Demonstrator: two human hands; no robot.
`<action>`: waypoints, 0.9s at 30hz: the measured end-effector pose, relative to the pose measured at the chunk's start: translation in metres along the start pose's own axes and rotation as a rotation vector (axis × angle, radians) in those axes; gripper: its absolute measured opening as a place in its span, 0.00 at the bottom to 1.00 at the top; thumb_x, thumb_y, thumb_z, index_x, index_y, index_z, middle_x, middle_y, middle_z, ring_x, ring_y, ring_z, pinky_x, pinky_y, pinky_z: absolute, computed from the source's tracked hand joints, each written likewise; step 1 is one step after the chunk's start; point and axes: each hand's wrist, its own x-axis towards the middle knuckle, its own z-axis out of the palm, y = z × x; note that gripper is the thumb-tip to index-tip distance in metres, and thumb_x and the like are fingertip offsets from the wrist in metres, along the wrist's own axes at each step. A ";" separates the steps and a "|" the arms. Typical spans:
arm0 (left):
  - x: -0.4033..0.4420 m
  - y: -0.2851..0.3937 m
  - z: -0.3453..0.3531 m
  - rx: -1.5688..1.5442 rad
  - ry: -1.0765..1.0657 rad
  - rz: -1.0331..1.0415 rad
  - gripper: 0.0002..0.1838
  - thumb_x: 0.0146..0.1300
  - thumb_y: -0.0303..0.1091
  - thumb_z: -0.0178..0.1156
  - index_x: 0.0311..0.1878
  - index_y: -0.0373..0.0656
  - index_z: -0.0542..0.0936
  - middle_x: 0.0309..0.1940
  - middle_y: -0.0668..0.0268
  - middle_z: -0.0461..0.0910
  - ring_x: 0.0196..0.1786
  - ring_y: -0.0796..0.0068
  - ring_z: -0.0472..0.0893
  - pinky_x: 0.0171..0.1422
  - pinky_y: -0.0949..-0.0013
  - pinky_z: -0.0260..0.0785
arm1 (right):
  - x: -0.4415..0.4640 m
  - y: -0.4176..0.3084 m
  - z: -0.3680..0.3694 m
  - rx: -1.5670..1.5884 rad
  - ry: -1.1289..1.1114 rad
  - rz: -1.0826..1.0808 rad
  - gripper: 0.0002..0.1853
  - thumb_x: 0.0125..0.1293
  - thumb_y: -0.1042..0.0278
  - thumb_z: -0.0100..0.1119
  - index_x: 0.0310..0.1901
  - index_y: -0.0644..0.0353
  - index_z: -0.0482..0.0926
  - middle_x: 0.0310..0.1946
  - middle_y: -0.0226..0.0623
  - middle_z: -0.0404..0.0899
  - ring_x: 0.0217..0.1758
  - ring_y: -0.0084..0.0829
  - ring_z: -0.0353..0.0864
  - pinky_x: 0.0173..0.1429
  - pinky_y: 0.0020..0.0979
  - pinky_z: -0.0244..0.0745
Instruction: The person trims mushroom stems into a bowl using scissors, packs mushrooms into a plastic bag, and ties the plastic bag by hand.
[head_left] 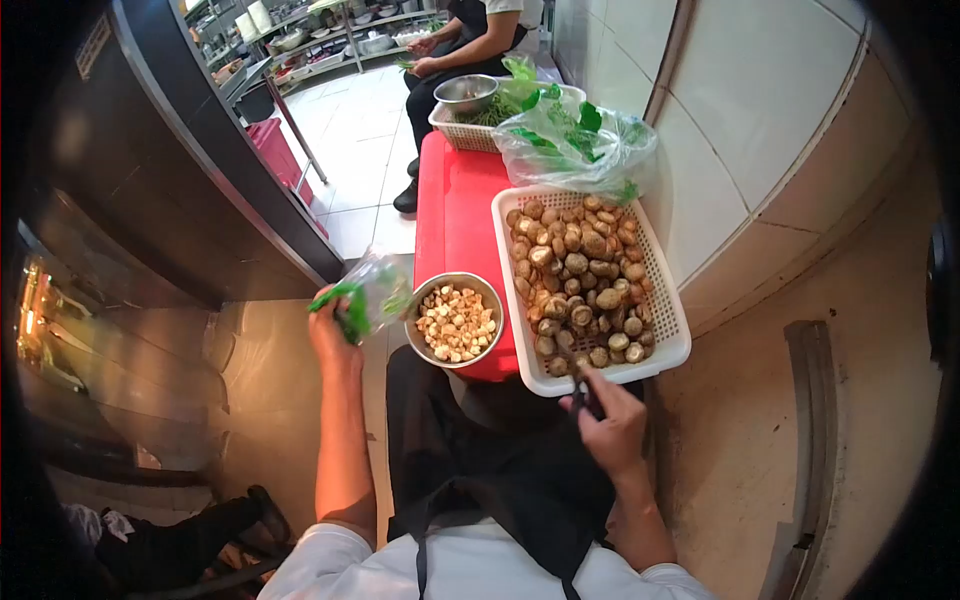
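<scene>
My left hand is closed on a clear plastic bag with green patches, blurred by motion, held left of the steel bowl. In the bowl lie pale cut mushroom stems. A knife with a black handle is in my closed right hand. Its blade points forward over the near edge of a white perforated basket. Brown mushrooms fill much of that basket, some with their undersides up. The bowl and the basket rest on a red surface.
Behind the basket lies a clear bag with green leaves. Farther back, a steel bowl sits on a basket of greens. Another person sits there, hands on greens. Tiled wall stands right, dark panel left.
</scene>
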 end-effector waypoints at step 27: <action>0.053 -0.146 0.364 0.974 -0.639 1.064 0.20 0.59 0.51 0.67 0.37 0.40 0.84 0.32 0.52 0.80 0.38 0.45 0.83 0.49 0.46 0.75 | 0.090 0.134 -0.002 -0.384 -0.217 0.306 0.26 0.63 0.77 0.65 0.64 0.68 0.77 0.58 0.61 0.81 0.59 0.56 0.82 0.64 0.44 0.75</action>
